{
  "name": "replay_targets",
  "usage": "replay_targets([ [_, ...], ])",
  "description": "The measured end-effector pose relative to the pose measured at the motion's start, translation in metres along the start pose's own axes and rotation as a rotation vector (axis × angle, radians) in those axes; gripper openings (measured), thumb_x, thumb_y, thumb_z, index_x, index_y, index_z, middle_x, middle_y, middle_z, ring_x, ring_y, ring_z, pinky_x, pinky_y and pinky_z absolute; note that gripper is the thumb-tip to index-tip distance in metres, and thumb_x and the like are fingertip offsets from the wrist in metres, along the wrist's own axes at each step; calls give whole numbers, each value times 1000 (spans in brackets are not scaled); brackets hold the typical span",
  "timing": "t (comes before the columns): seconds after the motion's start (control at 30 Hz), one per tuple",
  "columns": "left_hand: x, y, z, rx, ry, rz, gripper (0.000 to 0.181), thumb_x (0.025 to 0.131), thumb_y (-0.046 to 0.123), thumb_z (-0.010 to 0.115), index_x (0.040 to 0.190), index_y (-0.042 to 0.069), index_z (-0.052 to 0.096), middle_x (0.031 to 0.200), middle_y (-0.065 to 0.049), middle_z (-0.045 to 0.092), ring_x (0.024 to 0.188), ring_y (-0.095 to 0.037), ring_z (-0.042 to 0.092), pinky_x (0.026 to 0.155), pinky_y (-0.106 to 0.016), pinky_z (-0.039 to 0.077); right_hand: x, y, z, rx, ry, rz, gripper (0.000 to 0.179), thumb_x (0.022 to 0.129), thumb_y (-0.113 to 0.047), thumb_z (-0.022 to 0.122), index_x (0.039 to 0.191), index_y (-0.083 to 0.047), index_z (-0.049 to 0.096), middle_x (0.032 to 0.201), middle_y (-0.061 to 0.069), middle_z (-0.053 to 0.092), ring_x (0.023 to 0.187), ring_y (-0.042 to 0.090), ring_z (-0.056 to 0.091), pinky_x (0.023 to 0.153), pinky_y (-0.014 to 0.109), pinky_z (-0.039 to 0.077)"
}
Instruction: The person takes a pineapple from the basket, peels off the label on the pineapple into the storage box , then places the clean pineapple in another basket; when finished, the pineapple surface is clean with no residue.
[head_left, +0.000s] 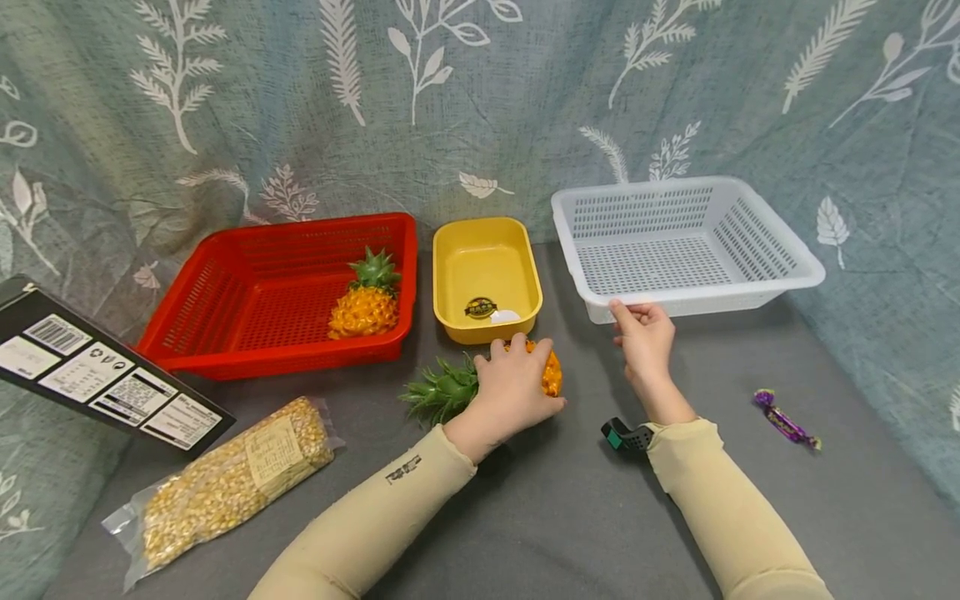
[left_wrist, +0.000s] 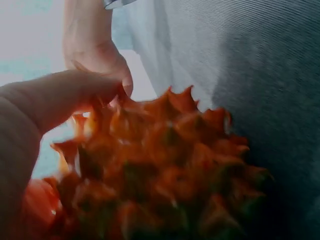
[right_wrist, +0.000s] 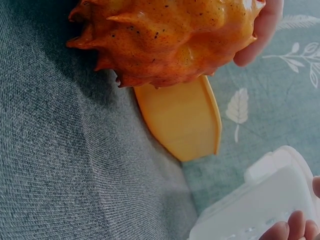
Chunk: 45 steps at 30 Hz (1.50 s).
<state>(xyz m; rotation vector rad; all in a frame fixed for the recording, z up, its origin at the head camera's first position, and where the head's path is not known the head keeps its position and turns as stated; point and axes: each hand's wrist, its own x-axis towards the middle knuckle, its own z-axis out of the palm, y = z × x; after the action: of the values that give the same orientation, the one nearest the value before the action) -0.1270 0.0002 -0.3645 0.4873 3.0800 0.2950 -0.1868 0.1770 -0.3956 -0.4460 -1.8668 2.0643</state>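
A pineapple with an orange, spiky body and green leaves lies on its side on the grey table, leaves to the left. My left hand reaches over its body and grips it, fingers and thumb spread around it. Close up in the left wrist view, the thumb presses on the pineapple's knobbly skin. My right hand pinches the front-left corner of the rim of a white plastic basket between thumb and fingers. Just behind the gripped pineapple stands a yellow container.
At the left, a red basket holds another pineapple. A clear bag of corn kernels lies in front of it, beside a tilted black box with white labels. A purple wrapped candy lies at right.
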Motion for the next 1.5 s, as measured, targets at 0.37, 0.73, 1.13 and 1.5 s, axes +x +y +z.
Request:
replay_targets([
  [0.37,-18,-22,-7,-31,-77,426,61,69,48,73,123,28,55,115,-2,51,99,-25,48,75,-42,43,1,-1,-1,-13,0,-4,19,84,-16,68,82,-10,51,63,-8,54,60,8,53,49,17,43],
  [0.73,-33,-52,-21,-57,-258,871,62,64,40,80,121,34,57,126,5,49,118,-16,41,99,-42,34,1,1,-1,2,-6,8,19,83,-16,69,82,-10,51,64,-7,55,60,8,52,48,17,43],
  [1.13,-74,-67,-19,-418,194,351,83,59,45,84,129,16,48,144,-12,28,130,-33,30,99,-58,31,1,2,0,9,-1,0,17,84,-14,67,82,-12,51,63,-8,54,59,8,52,46,16,43],
  [1.5,-101,-52,10,-845,70,-264,99,61,35,86,139,24,25,148,-17,-8,131,-46,23,95,-64,32,1,0,1,20,10,4,18,83,-14,68,80,-11,51,62,-9,54,58,7,52,47,16,43],
])
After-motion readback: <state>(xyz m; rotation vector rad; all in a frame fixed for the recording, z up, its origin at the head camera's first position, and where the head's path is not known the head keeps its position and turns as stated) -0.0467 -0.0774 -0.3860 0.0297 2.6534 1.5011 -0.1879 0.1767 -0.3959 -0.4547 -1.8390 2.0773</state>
